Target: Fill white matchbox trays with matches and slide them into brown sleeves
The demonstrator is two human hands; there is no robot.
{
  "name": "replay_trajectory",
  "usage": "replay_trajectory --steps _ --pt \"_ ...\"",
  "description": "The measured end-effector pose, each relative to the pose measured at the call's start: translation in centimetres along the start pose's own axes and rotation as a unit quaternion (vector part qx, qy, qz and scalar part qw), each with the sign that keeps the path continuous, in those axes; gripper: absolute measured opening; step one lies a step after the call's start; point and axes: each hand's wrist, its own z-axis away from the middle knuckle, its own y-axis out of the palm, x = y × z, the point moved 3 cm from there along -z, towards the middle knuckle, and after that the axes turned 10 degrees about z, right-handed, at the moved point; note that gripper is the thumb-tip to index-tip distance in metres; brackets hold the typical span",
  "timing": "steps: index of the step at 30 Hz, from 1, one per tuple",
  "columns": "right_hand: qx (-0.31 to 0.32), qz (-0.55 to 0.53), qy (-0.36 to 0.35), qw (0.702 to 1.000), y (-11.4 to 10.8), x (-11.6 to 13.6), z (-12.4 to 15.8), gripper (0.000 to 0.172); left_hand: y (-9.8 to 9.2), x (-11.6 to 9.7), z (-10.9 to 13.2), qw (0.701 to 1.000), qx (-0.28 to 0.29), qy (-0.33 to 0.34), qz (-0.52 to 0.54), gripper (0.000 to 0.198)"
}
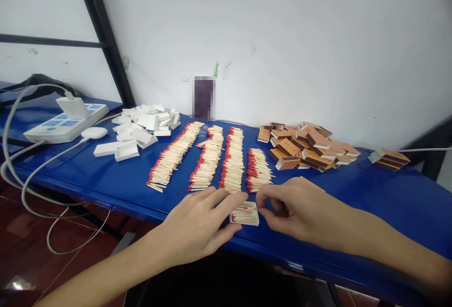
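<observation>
A small white matchbox tray (pixel 253 220) with several red-tipped matches in it lies near the table's front edge. My left hand (pixel 208 220) holds its left side between thumb and fingers. At the tray's right end, my right hand (pixel 287 208) pinches the end of a match (pixel 250 208) lying over the tray. Behind the hands, red-tipped matches (pixel 231 161) lie in several long rows. An orange sleeve, partly hidden, shows behind my right hand.
White trays (pixel 148 123) are piled at the back left, near a power strip (pixel 63 125) with white cables. Orange matchbox sleeves (pixel 310 144) form a heap at the back right, with others (pixel 391 158) farther right. A wall stands behind the blue table (pixel 116 184).
</observation>
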Motion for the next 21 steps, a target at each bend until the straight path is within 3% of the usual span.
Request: replay_trajectory --steps 6,9,13,17,21 --pt "-0.020 -0.031 -0.009 0.999 0.3 2.0 -0.6 0.010 -0.1 -0.2 0.0 1.000 -0.008 0.001 0.000 0.035" --pt "-0.088 -0.017 -0.013 0.996 -0.3 0.6 -0.4 0.012 -0.1 -0.2 0.0 1.000 0.003 0.006 -0.005 0.030" --pt "-0.180 0.082 -0.027 0.980 -1.1 -2.4 0.1 0.016 -0.1 -0.2 -0.1 1.000 0.014 0.011 -0.009 0.026" --pt "-0.160 0.130 -0.044 0.977 -0.2 -4.6 0.4 0.015 0.0 -0.1 0.0 1.000 0.024 0.014 -0.014 0.026" --pt "-0.121 0.147 -0.045 0.981 1.4 -4.7 0.5 0.011 0.1 -0.1 0.1 0.999 0.020 0.017 -0.019 0.031"
